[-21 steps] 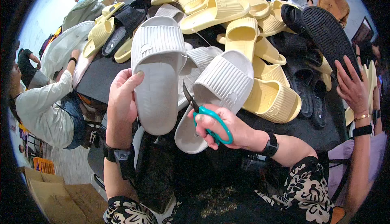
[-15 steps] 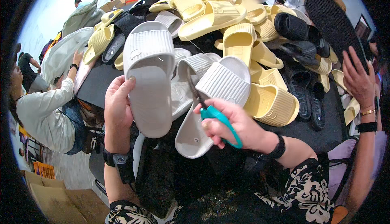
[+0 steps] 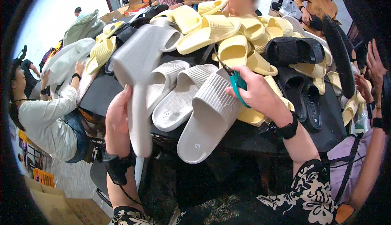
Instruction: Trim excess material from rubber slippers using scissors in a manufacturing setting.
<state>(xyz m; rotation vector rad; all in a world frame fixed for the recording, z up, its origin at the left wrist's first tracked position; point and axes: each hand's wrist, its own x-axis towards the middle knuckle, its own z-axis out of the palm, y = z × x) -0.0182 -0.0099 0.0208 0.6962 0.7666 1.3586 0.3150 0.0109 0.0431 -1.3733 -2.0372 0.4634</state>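
My left hand [image 3: 119, 111] is closed round the sole edge of a light grey slide sandal [image 3: 140, 123], which is tilted nearly side-on and smeared by motion. In my right hand [image 3: 260, 92] is a pair of scissors [image 3: 238, 87] with teal handles; their dark blades point up and away, toward the yellow slides. Below the blades a large grey slide [image 3: 199, 143] lies with its toe strap facing away and its heel over the table's near edge. Beside it rest two more grey slides, one with a bare insole [image 3: 169, 115].
A heap of yellow slides [image 3: 207, 33] and black slides [image 3: 295, 49] covers the black table [image 3: 95, 92]. At the left a person [image 3: 53, 111] handles a clear plastic bag [image 3: 71, 58]. Another person's hands [image 3: 374, 62] hold black slides at the right. Cardboard boxes stand lower left.
My left hand has turned its grey slide from face-on to side-on. My right hand has moved up and right with the scissors, away from the grey slides. The co-worker's black slide at right has turned.
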